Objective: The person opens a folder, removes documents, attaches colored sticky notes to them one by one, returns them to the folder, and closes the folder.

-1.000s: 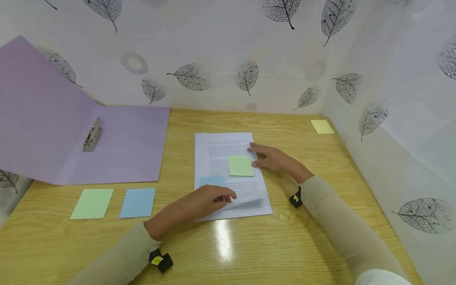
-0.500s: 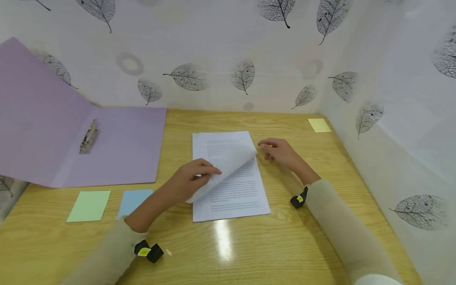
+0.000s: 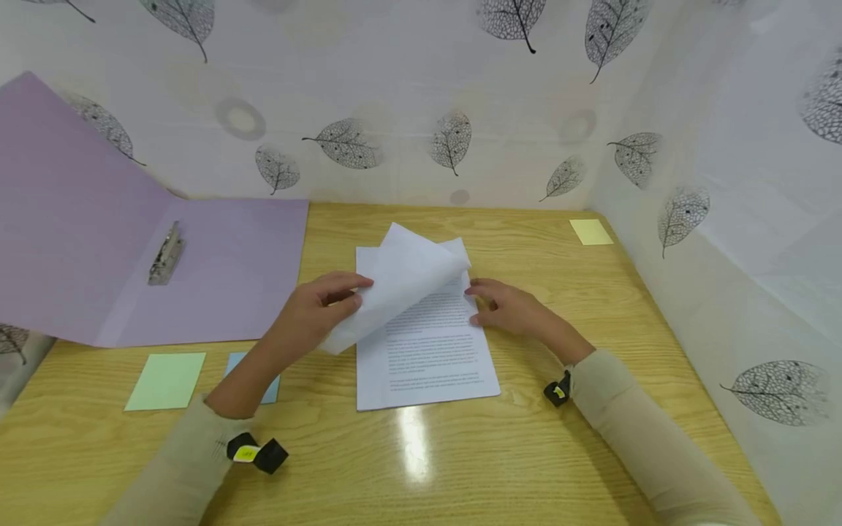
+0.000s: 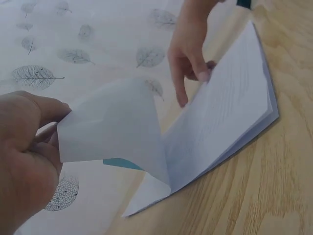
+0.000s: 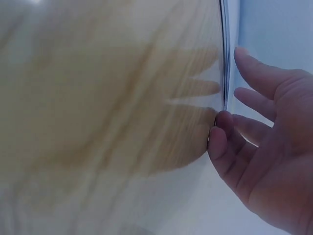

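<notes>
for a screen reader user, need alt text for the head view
A person's left hand holds the top sheet lifted off a paper stack on a wooden table, while the right hand rests at the stack's right edge. An open purple folder lies left.

You wear long beige sleeves on both arms, close-fitting and smooth, reaching to the wrists. A small black device with a yellow patch is strapped at each wrist. Your left hand [image 3: 309,310] and right hand [image 3: 516,310] are bare, without rings or gloves.
</notes>
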Action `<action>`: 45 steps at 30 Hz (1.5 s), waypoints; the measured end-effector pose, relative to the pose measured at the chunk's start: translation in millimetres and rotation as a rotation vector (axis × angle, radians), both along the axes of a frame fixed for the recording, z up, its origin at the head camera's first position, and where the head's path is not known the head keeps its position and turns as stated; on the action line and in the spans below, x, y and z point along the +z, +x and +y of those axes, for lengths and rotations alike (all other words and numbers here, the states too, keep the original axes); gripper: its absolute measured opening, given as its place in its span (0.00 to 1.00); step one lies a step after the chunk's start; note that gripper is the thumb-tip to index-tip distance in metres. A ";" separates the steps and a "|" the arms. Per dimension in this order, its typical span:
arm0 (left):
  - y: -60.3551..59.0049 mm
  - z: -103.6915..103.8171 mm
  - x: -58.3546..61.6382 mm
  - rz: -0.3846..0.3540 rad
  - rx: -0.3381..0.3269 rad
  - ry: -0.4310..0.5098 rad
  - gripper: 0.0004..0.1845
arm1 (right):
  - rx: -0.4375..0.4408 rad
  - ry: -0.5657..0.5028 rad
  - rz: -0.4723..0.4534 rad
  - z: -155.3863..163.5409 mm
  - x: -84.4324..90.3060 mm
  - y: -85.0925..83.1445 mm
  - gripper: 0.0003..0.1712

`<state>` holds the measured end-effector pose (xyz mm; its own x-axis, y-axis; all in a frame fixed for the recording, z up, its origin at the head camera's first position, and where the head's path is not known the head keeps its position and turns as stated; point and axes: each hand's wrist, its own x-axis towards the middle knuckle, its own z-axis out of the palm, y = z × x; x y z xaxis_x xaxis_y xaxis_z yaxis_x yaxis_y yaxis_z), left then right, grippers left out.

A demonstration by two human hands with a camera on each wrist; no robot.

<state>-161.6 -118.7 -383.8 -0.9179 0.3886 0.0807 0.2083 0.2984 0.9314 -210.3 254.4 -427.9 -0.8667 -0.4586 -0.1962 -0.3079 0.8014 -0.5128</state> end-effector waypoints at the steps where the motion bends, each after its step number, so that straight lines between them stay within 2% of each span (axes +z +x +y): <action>1: 0.6 -2.0 0.4 0.006 0.010 -0.002 0.17 | 0.024 0.038 0.011 -1.7 -0.4 0.2 0.36; 6: 3.6 -15.7 2.8 0.011 0.096 0.021 0.19 | 0.108 0.181 0.055 -8.2 0.1 0.9 0.42; 12: 7.1 -42.1 2.0 -0.003 0.225 0.108 0.22 | 0.116 0.214 0.035 -12.7 6.7 3.4 0.41; 15: 8.9 -58.4 0.9 -0.024 0.321 0.130 0.24 | 0.117 0.212 0.024 -13.8 8.0 4.1 0.41; 21: 5.8 -91.3 -4.2 -0.033 0.554 0.035 0.25 | 0.115 0.197 0.021 -12.0 6.5 4.4 0.41; 25: 3.8 -111.7 -5.6 -0.066 0.689 0.036 0.24 | 0.117 0.172 0.009 -12.2 6.3 4.2 0.41; 29: -3.3 -131.8 -7.7 -0.154 0.805 0.124 0.24 | 0.116 0.156 0.001 -12.0 5.6 4.3 0.42; 31: -9.3 -141.3 -10.5 -0.196 0.848 0.198 0.24 | 0.113 0.158 0.003 -11.2 5.0 4.5 0.42; 34: -17.7 -154.2 -17.4 -0.235 0.883 0.291 0.24 | 0.106 0.157 -0.004 -9.4 4.1 4.7 0.41; 38: -23.3 -165.8 -24.3 -0.282 0.879 0.290 0.26 | 0.103 0.148 -0.013 -7.5 2.9 4.6 0.41; 42: -26.0 -171.4 -28.1 -0.305 0.874 0.223 0.27 | 0.108 0.142 -0.005 -7.2 3.4 4.5 0.42; 45: -27.7 -174.8 -31.1 -0.328 0.864 0.074 0.28 | 0.106 0.140 -0.003 -7.1 4.3 4.4 0.42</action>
<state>-189.3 -293.5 -414.9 -0.8679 -0.4367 -0.2365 -0.3356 0.1646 0.9275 -205.8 247.3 -423.6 -0.8141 -0.5156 -0.2673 -0.3933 0.8281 -0.3994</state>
